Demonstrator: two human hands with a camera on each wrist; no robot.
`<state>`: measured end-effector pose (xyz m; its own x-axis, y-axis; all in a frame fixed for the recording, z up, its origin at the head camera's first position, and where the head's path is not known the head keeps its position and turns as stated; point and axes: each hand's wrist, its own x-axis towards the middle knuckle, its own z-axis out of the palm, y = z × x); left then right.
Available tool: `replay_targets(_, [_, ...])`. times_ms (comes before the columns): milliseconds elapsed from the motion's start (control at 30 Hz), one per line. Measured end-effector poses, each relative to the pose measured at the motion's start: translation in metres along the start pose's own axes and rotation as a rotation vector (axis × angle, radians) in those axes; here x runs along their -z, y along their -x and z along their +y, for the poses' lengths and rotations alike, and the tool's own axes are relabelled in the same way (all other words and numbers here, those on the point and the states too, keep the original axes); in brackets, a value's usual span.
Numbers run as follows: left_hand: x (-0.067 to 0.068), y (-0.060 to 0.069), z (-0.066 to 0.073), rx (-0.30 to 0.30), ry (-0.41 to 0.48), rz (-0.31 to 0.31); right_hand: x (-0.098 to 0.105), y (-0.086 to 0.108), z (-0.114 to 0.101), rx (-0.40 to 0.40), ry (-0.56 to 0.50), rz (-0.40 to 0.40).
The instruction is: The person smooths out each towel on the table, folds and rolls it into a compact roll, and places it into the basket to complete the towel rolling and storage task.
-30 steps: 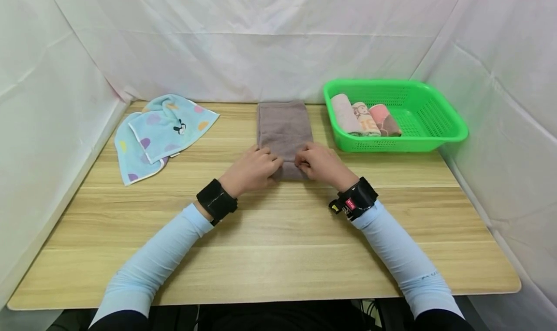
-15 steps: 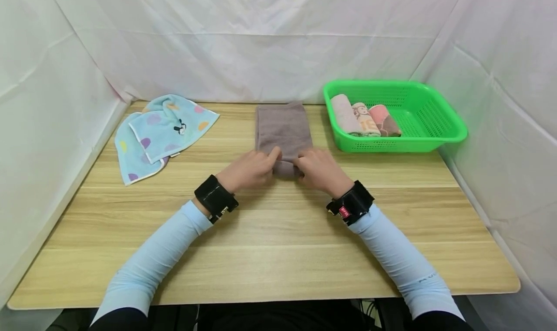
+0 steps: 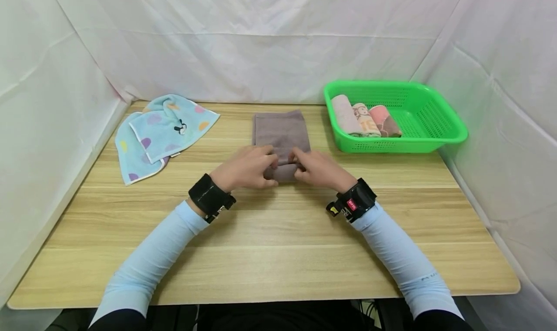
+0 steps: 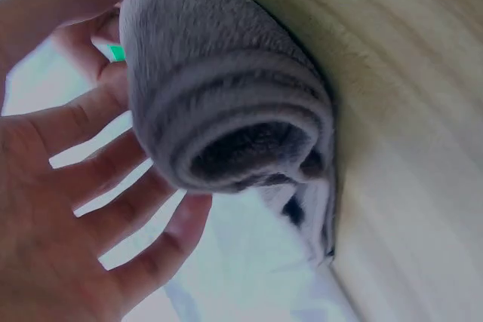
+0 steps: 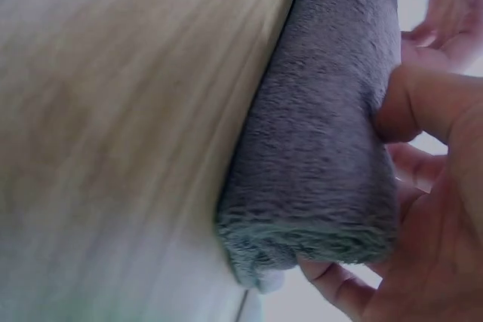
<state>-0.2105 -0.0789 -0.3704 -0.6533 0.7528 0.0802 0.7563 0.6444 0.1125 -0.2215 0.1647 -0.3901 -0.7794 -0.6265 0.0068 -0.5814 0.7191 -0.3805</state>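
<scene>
A grey-brown towel (image 3: 282, 130) lies on the table, its near end rolled into a thick roll (image 5: 324, 126) and the far part flat. My left hand (image 3: 250, 168) is at the roll's left end. In the left wrist view its spread, fairly straight fingers (image 4: 98, 175) touch the roll, whose spiral end shows. My right hand (image 3: 324, 170) holds the roll's right part. In the right wrist view its thumb (image 5: 423, 107) presses into the pile, with the other fingers curled behind and partly hidden.
At the back right stands a green basket (image 3: 435, 144) with three rolled towels, pale pink (image 3: 345, 115), patterned (image 3: 366, 120) and pink-brown (image 3: 385, 121). A light blue spotted towel (image 3: 161, 132) lies loosely folded at the back left. White curtains (image 3: 261, 65) enclose the table (image 3: 278, 253).
The towel's near end has become a thicker roll, and its far edge has drawn nearer. My left hand has moved slightly left, its thumb and fingers spreading apart. Basket and blue towel stay put.
</scene>
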Motion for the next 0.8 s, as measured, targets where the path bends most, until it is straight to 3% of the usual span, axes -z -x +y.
replay_targets(133, [0.001,0.000,0.008,-0.023,-0.126,0.039,-0.004,-0.001,0.007,-0.018,-0.111,-0.013])
replay_targets(300, [-0.007,-0.002,0.005,-0.036,-0.084,0.069,-0.004,-0.001,0.008,-0.017,-0.111,-0.012])
replay_targets(400, [-0.012,-0.003,-0.001,-0.029,-0.025,0.066,-0.002,0.000,0.002,0.029,-0.020,0.061])
replay_targets(567, [-0.017,-0.004,-0.011,0.015,0.036,0.016,0.001,0.004,-0.013,0.170,0.233,0.248])
replay_targets(667, [-0.017,-0.005,-0.014,0.047,0.072,-0.026,-0.001,0.006,-0.019,0.200,0.344,0.271])
replay_targets(800, [-0.018,-0.008,-0.018,0.081,0.147,-0.073,-0.005,0.007,-0.025,0.179,0.438,0.241])
